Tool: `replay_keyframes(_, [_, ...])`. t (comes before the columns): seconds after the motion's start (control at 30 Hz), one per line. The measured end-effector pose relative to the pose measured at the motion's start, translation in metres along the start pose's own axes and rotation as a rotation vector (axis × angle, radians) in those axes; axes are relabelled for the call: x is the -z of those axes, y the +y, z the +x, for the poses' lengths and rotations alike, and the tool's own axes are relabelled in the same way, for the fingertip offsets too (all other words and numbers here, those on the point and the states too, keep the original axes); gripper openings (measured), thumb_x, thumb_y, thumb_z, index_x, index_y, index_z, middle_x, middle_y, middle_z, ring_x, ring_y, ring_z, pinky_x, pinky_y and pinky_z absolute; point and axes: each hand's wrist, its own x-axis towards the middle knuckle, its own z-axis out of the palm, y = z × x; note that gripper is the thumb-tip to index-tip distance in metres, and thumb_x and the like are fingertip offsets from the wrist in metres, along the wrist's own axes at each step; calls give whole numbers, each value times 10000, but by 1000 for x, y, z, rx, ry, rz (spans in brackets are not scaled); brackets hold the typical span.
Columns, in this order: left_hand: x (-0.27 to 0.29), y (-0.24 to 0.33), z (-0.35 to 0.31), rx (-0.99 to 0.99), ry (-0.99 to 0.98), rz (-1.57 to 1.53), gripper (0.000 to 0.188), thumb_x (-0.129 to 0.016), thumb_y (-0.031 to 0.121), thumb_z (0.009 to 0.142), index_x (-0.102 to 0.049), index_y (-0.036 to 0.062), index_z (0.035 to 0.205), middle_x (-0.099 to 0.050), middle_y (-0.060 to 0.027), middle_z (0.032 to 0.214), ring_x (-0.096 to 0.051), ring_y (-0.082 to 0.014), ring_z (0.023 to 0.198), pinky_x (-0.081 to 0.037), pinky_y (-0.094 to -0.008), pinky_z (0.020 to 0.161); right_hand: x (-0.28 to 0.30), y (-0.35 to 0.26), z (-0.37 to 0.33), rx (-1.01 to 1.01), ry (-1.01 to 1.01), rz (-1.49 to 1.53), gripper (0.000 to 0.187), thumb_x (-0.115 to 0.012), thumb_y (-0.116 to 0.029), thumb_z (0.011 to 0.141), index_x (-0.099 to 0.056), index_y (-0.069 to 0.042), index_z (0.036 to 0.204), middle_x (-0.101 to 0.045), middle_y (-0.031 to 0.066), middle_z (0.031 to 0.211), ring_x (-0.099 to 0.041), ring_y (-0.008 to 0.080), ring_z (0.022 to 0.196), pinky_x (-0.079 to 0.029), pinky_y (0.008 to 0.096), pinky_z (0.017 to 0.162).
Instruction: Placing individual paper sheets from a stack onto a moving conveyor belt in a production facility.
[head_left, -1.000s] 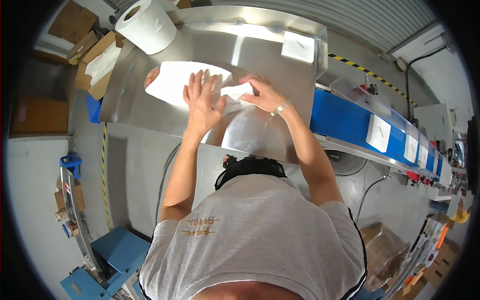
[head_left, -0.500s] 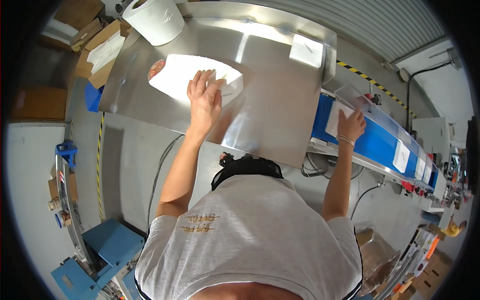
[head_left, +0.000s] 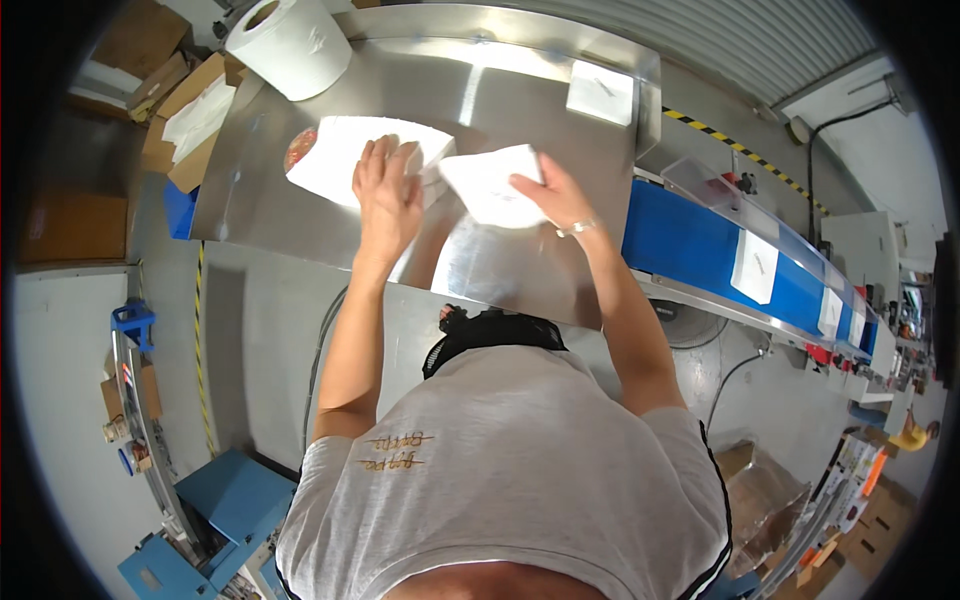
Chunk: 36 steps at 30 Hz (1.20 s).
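On the steel table [head_left: 540, 90], a long row of flat white packets [head_left: 335, 160] lies in a slight curve, with a reddish, clear-looking object [head_left: 300, 150] at its far left end. My left hand [head_left: 388, 205] rests on the right part of this row, fingers stretched out over it. Just right of the row, my right hand [head_left: 563, 198] grips a flat white square packet [head_left: 490, 188] by its right edge, thumb on top. This packet is held above the table, and its left corner is close to the row's end. The fingers beneath it are hidden.
A blue conveyor belt [head_left: 680, 235] runs off to the right, carrying several white packets [head_left: 754, 265] under a clear cover [head_left: 720, 195]. Another white square [head_left: 600, 92] lies at the table's far right corner. A large white roll [head_left: 290, 45] and an open cardboard box [head_left: 195, 120] stand far left.
My right hand has come left from the conveyor to the table, bringing a white packet. The packets on the belt have shifted. My left hand stays on the row.
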Motion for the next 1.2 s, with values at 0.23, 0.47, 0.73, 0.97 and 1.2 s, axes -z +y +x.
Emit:
replay_keyframes(0.23, [-1, -3, -1, -25, 50, -2, 357, -586, -61, 721, -628, 58, 1054, -537, -141, 1196, -442, -361, 1168, -337, -461, 982, 150, 58, -81, -131, 722, -262, 375, -628, -325, 851, -596, -18, 1063, -637, 66, 845, -571, 145, 739, -457, 291, 695])
replay_keyframes(0.47, [-2, 2, -1, -6, 61, -38, 293, -583, -53, 717, -659, 97, 958, -522, -137, 1221, -400, -371, 1217, -274, -481, 1018, 144, 13, -75, 56, 875, -1374, 570, -689, -331, 742, -496, -27, 1184, -561, 203, 1107, -534, 376, 1003, -430, 421, 858])
replay_keyframes(0.73, [3, 8, 3, -27, -97, -19, 333, -592, -3, 702, -634, 117, 1010, -394, -194, 1348, -259, -386, 1313, -123, -522, 1069, -28, 5, 54, 385, -154, -522, 478, -689, -187, 765, -508, -35, 1180, -534, 137, 1164, -545, 269, 1025, -444, 335, 865])
replay_keyframes(0.97, [5, -12, 4, -12, 4, 3, 394, -593, -28, 736, -587, 64, 1119, -501, -192, 1233, -416, -376, 1199, -322, -461, 997, 7, 13, 0, 51, 34, 100, 380, -653, -274, 834, -529, -10, 1076, -587, 50, 921, -536, 112, 804, -456, 278, 698])
replay_keyframes(1.2, [8, -9, 1, -10, 58, -9, 333, -570, -84, 723, -640, 47, 1021, -558, -167, 1159, -472, -351, 1147, -367, -444, 963, 155, 49, -83, -183, 760, -541, 366, -616, -376, 840, -602, -28, 953, -529, 53, 658, -467, 147, 588, -401, 297, 564])
